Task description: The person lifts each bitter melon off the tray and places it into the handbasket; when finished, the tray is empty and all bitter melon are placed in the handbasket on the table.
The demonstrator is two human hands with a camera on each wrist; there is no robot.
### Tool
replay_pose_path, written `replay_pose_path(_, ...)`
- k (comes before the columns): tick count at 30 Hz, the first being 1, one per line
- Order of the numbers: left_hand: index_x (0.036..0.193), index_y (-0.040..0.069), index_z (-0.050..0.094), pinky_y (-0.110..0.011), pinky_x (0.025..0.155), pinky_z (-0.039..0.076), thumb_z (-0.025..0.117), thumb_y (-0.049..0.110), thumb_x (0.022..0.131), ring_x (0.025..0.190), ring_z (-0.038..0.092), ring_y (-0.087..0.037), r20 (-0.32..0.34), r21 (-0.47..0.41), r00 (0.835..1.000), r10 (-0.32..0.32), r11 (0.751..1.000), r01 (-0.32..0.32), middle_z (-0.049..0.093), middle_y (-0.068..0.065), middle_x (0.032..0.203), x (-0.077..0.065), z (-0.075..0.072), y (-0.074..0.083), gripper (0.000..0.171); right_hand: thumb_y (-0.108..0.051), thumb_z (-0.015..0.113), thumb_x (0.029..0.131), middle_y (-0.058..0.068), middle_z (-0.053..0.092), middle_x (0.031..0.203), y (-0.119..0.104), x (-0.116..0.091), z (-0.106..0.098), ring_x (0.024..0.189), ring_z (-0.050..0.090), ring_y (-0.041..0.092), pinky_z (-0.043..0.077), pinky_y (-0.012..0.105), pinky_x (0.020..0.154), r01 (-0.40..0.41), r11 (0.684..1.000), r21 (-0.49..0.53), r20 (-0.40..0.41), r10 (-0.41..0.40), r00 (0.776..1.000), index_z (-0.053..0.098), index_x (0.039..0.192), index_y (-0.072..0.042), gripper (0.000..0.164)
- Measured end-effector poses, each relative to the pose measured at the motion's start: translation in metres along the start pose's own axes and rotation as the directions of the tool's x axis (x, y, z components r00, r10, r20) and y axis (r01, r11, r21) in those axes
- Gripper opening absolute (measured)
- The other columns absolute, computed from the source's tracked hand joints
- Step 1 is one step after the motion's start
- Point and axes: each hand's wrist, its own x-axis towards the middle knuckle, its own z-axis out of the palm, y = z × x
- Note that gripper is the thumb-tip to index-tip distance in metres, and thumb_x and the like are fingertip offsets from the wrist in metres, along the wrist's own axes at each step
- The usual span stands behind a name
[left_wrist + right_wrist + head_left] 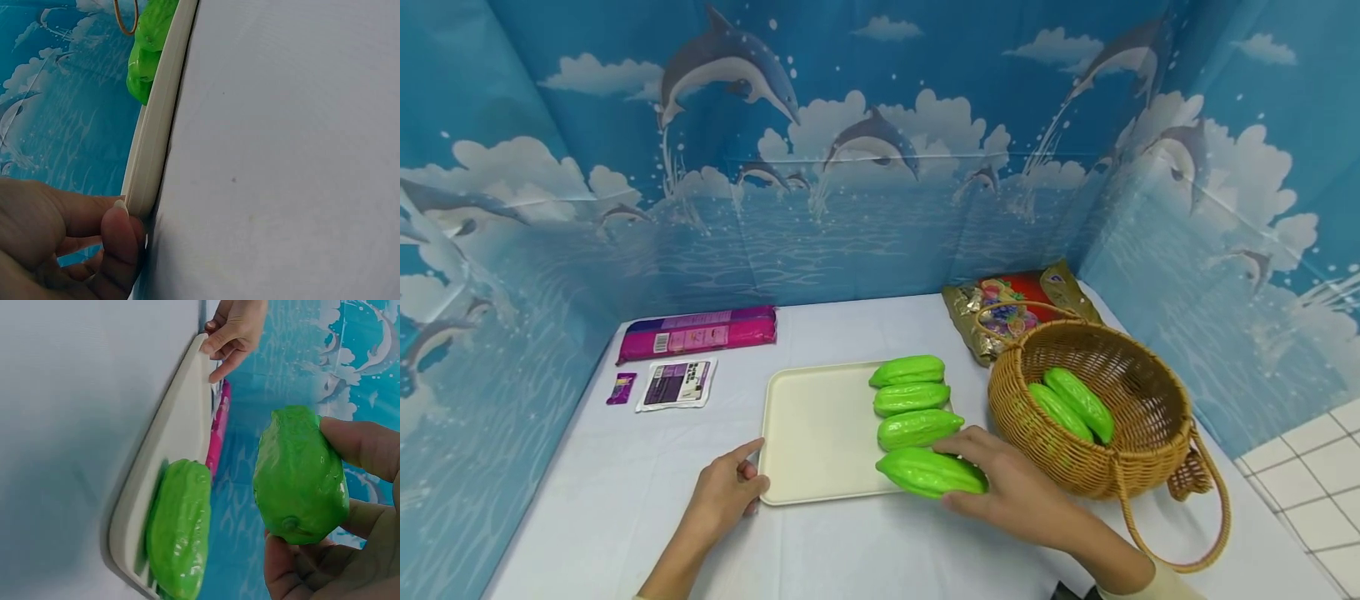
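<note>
A green ridged bitter melon (928, 472) is in my right hand (1011, 487), gripped by thumb and fingers. In the head view it overlaps the front right corner of the cream tray (820, 433); the right wrist view shows this melon (300, 481) raised apart from the tray. Three more bitter melons (920, 428) lie in a row along the tray's right side. At the tray's front left corner, my left hand (718, 492) holds the rim between thumb and index finger, with its other fingers curled, as the left wrist view shows too.
Right of the tray stands a wicker basket (1007, 400) with two bitter melons (1078, 400) inside and a handle loop in front. Behind it lies a gold and red bag (1022, 296). At the back left are a pink packet (700, 332), a white pouch (676, 385) and a small purple packet (621, 388).
</note>
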Motion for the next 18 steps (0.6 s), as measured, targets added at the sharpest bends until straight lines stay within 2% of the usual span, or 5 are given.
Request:
replay_pose_path(7, 0.145, -0.001, 0.053, -0.027, 0.049, 0.05, 0.067, -0.001, 0.085, 0.056, 0.059, -0.015, -0.004, 0.004, 1.0, -0.006, 1.0, 0.006, 0.056, -0.004, 0.085, 0.0, 0.0, 0.0, 0.062, -0.053, 0.07, 0.092, -0.011, 0.057, 0.128, -0.012, -0.013, -0.027, 0.112, 0.056, 0.009, 0.052, 0.037, 0.091, -0.029, 0.999, -0.02, 0.01, 0.029, 1.0, 0.06, 0.139, -0.025, 0.055)
replay_pose_path(10, 0.146, -0.001, 0.052, -0.027, 0.05, 0.051, 0.067, -0.002, 0.085, 0.058, 0.059, -0.015, -0.003, 0.002, 1.0, -0.007, 1.0, 0.007, 0.056, -0.005, 0.086, 0.0, -0.001, 0.001, 0.062, -0.049, 0.069, 0.094, -0.009, 0.058, 0.129, -0.014, -0.017, -0.046, 0.107, 0.055, 0.008, 0.052, 0.033, 0.086, -0.01, 1.0, -0.029, -0.037, 0.008, 0.999, 0.059, 0.14, -0.024, 0.053)
replay_pose_path(14, 0.146, -0.001, 0.052, -0.027, 0.05, 0.051, 0.067, -0.002, 0.085, 0.059, 0.059, -0.015, -0.005, 0.004, 1.0, -0.011, 1.0, 0.011, 0.056, -0.005, 0.087, 0.001, 0.0, 0.002, 0.062, -0.036, 0.073, 0.095, -0.009, 0.061, 0.121, -0.01, -0.021, -0.071, 0.093, 0.054, 0.007, 0.049, 0.027, 0.073, 0.033, 0.998, -0.044, -0.115, -0.038, 0.993, 0.059, 0.139, -0.023, 0.049)
replay_pose_path(18, 0.146, -0.001, 0.052, -0.027, 0.05, 0.051, 0.067, -0.002, 0.085, 0.058, 0.059, -0.015, 0.002, -0.006, 1.0, -0.013, 1.0, 0.013, 0.056, -0.005, 0.087, 0.0, 0.0, 0.001, 0.062, -0.032, 0.074, 0.094, -0.006, 0.063, 0.113, -0.005, -0.023, -0.091, 0.087, 0.055, 0.008, 0.049, 0.027, 0.067, -0.017, 0.997, -0.07, -0.142, 0.007, 0.99, 0.058, 0.139, -0.021, 0.049)
